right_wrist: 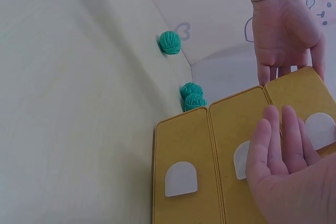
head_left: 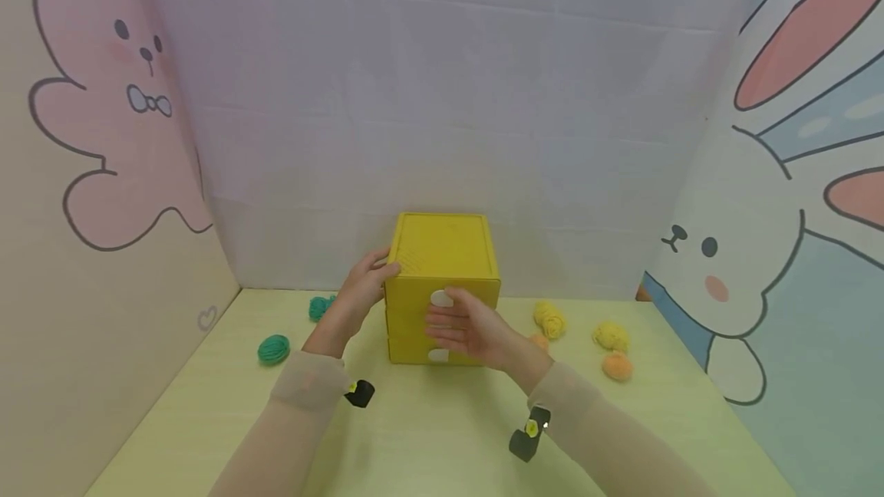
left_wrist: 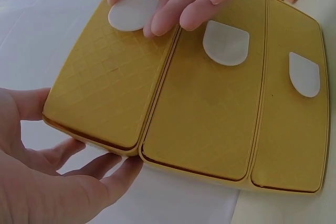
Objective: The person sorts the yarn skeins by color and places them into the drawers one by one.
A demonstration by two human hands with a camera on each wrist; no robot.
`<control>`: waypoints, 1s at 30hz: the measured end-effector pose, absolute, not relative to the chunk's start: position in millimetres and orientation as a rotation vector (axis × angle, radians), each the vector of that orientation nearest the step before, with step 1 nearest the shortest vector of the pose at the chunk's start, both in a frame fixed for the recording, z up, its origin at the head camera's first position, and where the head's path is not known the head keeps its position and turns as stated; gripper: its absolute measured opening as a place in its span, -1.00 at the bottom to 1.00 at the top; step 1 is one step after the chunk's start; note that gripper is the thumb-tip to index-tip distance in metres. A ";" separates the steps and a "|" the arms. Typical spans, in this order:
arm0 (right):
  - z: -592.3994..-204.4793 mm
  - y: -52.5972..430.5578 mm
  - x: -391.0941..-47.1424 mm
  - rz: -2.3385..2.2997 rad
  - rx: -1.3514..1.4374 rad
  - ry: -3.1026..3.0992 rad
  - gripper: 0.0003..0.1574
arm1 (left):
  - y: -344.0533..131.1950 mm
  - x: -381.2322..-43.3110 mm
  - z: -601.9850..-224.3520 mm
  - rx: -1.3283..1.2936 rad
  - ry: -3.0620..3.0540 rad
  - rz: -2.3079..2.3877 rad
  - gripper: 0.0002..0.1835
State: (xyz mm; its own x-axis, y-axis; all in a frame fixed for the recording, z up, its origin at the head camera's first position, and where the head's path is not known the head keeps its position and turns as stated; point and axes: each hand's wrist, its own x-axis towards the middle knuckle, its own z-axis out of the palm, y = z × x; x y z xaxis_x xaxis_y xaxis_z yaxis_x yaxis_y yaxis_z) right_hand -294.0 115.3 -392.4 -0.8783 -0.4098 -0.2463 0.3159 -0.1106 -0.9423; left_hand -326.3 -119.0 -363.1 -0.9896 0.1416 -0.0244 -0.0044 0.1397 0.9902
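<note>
A yellow three-drawer box (head_left: 445, 244) stands near the back wall, with a rounded white tab on each drawer front. My left hand (head_left: 361, 291) holds its upper left side, thumb at the top edge and fingers along the side wall, as the left wrist view also shows. In front of the drawers is my right hand (head_left: 476, 328), its fingers extended and slightly bent. Its thumb lies at the top drawer's white tab (left_wrist: 131, 13), while the fingers overlap the drawer front beside it. All three drawers are closed; the middle tab (left_wrist: 227, 43) shows fully in the left wrist view.
Green yarn balls (head_left: 273, 350) lie to the left of the box. On the right are yellow yarn balls (head_left: 550, 320) and orange ones (head_left: 618, 366). A white cloth wall (head_left: 442, 98) rises behind, and printed panels stand at both sides of the pale table (head_left: 414, 436).
</note>
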 end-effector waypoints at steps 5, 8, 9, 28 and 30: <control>-391.4 117.7 -290.2 -2.010 -0.134 1.713 -0.12 | -119.5 -328.3 -362.3 0.152 2.288 1.986 -0.25; -391.3 117.4 -287.9 -1.999 -0.144 1.724 -0.12 | -120.4 -329.1 -361.8 0.149 2.287 1.992 -0.25; -391.5 117.2 -286.7 -1.996 -0.148 1.726 -0.12 | -120.7 -329.1 -362.1 0.149 2.284 1.993 -0.26; -398.6 114.4 -261.7 -1.956 -0.220 1.708 -0.09 | -133.7 -325.0 -364.5 0.176 2.240 1.972 -0.25; -398.3 114.5 -259.2 -1.957 -0.214 1.708 -0.10 | -133.6 -324.9 -364.8 0.174 2.240 1.975 -0.25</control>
